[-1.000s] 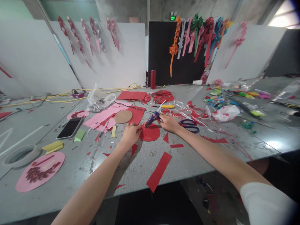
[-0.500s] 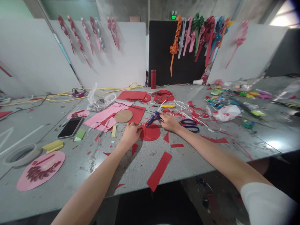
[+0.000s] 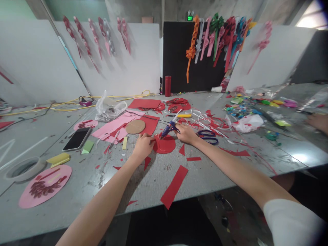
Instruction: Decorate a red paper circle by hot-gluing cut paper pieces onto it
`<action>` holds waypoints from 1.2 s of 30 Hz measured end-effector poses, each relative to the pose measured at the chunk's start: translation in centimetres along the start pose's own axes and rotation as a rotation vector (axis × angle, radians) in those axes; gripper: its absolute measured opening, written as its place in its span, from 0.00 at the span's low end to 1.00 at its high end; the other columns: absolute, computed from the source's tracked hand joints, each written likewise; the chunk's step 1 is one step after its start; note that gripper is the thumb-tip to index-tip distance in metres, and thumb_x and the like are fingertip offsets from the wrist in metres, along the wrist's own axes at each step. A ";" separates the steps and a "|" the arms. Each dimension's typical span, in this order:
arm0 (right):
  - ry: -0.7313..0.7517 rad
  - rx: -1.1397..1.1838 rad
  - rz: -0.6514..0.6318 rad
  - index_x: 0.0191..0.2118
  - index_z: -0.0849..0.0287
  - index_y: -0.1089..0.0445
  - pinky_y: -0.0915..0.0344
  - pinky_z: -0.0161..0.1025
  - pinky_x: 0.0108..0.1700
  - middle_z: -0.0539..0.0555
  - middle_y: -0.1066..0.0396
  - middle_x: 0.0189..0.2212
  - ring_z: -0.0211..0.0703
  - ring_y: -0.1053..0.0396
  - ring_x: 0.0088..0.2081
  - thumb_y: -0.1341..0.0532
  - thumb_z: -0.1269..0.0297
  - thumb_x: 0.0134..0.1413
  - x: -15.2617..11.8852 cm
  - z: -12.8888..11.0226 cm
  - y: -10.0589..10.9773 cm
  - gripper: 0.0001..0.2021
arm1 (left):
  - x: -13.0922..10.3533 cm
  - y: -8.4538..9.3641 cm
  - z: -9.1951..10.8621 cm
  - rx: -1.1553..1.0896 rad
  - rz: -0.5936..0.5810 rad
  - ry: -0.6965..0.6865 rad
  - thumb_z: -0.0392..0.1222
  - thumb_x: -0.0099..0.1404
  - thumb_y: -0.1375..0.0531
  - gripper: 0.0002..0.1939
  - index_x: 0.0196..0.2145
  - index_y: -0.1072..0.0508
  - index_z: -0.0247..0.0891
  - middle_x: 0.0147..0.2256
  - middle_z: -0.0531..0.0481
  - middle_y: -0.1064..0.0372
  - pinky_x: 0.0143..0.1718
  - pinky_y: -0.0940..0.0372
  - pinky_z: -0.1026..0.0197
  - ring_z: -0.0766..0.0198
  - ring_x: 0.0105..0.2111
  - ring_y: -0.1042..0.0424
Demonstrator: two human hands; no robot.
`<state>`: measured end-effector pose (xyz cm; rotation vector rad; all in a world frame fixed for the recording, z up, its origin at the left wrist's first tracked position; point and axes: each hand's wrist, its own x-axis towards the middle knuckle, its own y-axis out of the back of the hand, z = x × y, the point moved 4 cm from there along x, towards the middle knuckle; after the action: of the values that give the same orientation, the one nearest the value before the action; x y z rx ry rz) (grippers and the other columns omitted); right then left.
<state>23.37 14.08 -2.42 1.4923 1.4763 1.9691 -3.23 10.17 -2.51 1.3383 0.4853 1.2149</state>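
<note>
A blue glue gun [image 3: 168,128] with a white glue stick at its back is held in my right hand [image 3: 186,133], fingers wrapped round its handle. Its nozzle points down at a red paper disc [image 3: 165,145] lying on the table. My left hand [image 3: 144,144] has its fingers pressed together on the left edge of that disc. Just behind my left hand lies a round brown cardboard piece [image 3: 135,126] on red paper. Dark blue scissors [image 3: 208,137] lie to the right of my right hand.
Red strip [image 3: 174,186] near the front edge; phone [image 3: 77,139], tape roll [image 3: 25,169] and pink disc [image 3: 46,186] at left. A red bottle [image 3: 167,86] stands behind. White and red ribbons [image 3: 212,121] tangle at right; another person's hand [image 3: 317,122] shows at the far right.
Another person's hand has come into view at the far right edge. My hands, the glue gun and the red disc have hardly moved.
</note>
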 end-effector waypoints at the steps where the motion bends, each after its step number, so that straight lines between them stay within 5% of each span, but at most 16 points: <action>1: 0.006 0.000 0.010 0.58 0.61 0.29 0.29 0.49 0.57 0.65 0.22 0.53 0.58 0.24 0.55 0.41 0.66 0.69 0.0 0.1 0.0 0.15 | 0.0 0.0 0.0 0.002 0.000 0.002 0.42 0.72 0.41 0.15 0.49 0.15 0.41 0.47 0.39 0.24 0.58 0.37 0.47 0.49 0.48 0.29; 36: 0.095 0.026 0.113 0.54 0.61 0.28 0.26 0.49 0.52 0.64 0.20 0.48 0.57 0.22 0.49 0.40 0.70 0.65 -0.2 1.0 -0.2 0.14 | 0.0 -0.3 -0.2 -0.015 0.024 -0.003 0.40 0.71 0.40 0.14 0.48 0.15 0.40 0.46 0.39 0.25 0.59 0.37 0.47 0.50 0.48 0.27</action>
<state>24.21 14.52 -2.74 1.5444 1.4908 2.1212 -3.30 10.30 -2.83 1.3361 0.4581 1.2332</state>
